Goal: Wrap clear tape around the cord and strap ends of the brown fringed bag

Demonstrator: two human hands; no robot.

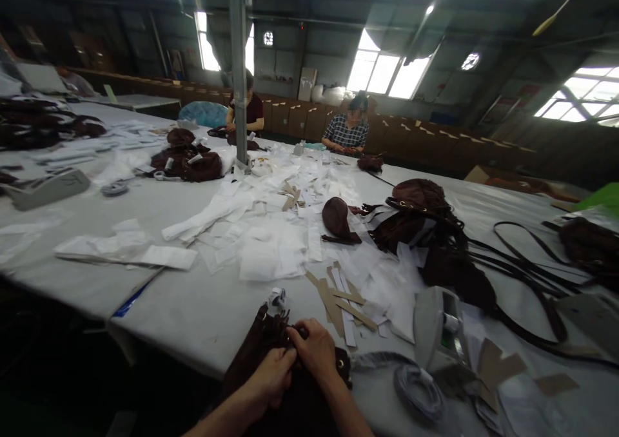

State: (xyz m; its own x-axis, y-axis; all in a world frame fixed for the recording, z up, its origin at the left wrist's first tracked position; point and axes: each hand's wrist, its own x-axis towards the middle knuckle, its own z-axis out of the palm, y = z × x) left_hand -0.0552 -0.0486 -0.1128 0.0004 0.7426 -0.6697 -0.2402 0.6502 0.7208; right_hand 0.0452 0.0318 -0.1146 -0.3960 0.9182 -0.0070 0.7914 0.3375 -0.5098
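Observation:
A dark brown bag (302, 408) with metal eyelets and fringe-like ends at its top lies at the near edge of the table, in front of me. My left hand (273, 374) is closed, thumb and fingers pinched on the bag's gathered upper part. Right beside it, my right hand (314, 345) has its fingers bent and pressed onto the same part. The small detail between my fingertips is hidden. A crumpled white piece (276, 297) sticks up at the bag's far end.
Brown cardboard strips (333, 301) and white tissue sheets (271, 253) lie beyond the bag. To the right are a grey device (438, 327), a coiled cable (418, 392) and more brown bags (420, 214). A metal post (238, 69) stands mid-table; two people (345, 131) work across it.

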